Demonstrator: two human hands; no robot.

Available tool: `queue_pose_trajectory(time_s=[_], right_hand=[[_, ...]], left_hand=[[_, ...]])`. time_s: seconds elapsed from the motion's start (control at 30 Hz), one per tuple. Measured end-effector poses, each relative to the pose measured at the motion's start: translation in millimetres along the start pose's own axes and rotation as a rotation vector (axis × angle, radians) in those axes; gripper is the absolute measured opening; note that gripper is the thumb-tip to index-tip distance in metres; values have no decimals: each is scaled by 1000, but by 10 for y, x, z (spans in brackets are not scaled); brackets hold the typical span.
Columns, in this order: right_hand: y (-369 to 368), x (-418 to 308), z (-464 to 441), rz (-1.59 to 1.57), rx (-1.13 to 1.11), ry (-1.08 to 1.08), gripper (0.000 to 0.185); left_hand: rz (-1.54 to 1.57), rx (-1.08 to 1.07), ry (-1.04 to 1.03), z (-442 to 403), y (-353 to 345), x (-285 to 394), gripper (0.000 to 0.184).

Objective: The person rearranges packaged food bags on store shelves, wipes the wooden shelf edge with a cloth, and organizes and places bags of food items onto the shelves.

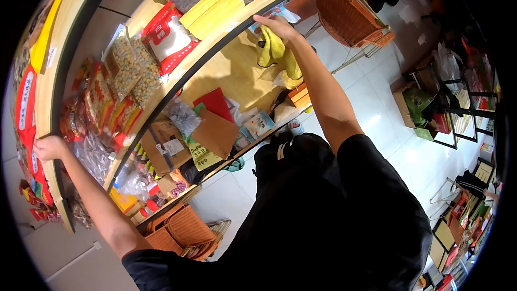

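Note:
At the left, my left hand (49, 148) is closed over the front edge of the upper wooden shelf (51, 175). Its fingertips lie against a long red packet (27, 99) with a white label. My right hand (277, 26) is at the far end of the middle shelf (212, 37), index finger touching its dark front edge. A yellow cloth (273, 48) with a dark border hangs beneath that hand, apparently gripped by the other fingers, which are partly hidden. Close by on the middle shelf are a yellow pack (212, 12) and a red-and-white bag (168, 37).
Bags of pale snacks (129, 67) fill the middle shelf. On the lower shelf (229, 67) are a cardboard box (164, 148), a red item (214, 105) and several packets. Wicker baskets stand at the top (347, 13) and bottom (180, 229). Black metal racks (466, 97) stand right.

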State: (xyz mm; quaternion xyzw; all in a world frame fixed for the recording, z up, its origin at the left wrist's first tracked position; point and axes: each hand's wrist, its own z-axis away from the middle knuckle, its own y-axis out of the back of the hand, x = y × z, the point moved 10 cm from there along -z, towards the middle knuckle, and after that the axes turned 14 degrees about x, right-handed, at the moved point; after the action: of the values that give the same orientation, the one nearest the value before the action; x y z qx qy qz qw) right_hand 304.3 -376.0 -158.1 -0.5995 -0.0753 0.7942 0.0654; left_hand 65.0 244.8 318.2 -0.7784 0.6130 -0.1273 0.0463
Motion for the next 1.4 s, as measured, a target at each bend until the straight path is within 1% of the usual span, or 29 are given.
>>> queue_pose_trajectory(time_s=[0.07,0.2,0.23,0.27,0.33,0.37,0.5,0.57,0.63,0.77,0.87,1.0,1.07,1.1,1.2,1.23,1.27,1.33,1.4], right_hand=[[1,-111,89,-162,29,-53,49],[47,-91,21,-56,75,-40,53],[94,-65,-7,-84,125,-11,53],[80,-6,-34,-81,128,-13,53],[147,126,-203,-109,220,-10,49],[163,166,-226,-113,237,-21,45],[119,93,-88,-183,233,-82,41],[85,63,-109,-171,181,-43,45],[94,28,-83,-137,182,-16,44],[128,16,-136,-69,228,67,41],[130,-3,-124,-37,197,59,37],[151,78,-164,-54,219,77,34],[193,184,-211,-152,279,64,32],[216,159,-162,-171,329,90,31],[184,121,-77,-136,298,69,29],[134,32,-53,-103,237,132,34],[163,4,-33,-103,241,130,34],[109,-16,5,-8,154,55,35],[96,-92,1,-10,156,87,33]], left_hand=[[-88,34,-81,15,151,329,37],[-79,53,-68,-12,49,60,38],[-44,33,-32,-23,12,-4,38],[-12,15,4,-20,-16,-74,38],[-2,15,25,-17,-6,-41,37],[-13,23,0,-12,18,19,37],[-36,25,-50,-14,45,67,37],[-83,27,-44,-40,-40,-201,37],[-128,25,-37,-35,-18,-144,37],[-50,34,-30,-23,10,-89,36],[-18,47,-14,-14,35,-38,35],[6,44,13,-6,68,24,34],[-16,51,-10,-18,70,23,34],[-41,57,-34,-28,83,65,34],[-48,67,-50,-13,122,128,34],[-47,65,-50,-19,112,87,34],[-32,65,-46,-27,98,57,34],[-11,66,-37,-13,97,90,34],[9,53,31,3,98,62,35]])
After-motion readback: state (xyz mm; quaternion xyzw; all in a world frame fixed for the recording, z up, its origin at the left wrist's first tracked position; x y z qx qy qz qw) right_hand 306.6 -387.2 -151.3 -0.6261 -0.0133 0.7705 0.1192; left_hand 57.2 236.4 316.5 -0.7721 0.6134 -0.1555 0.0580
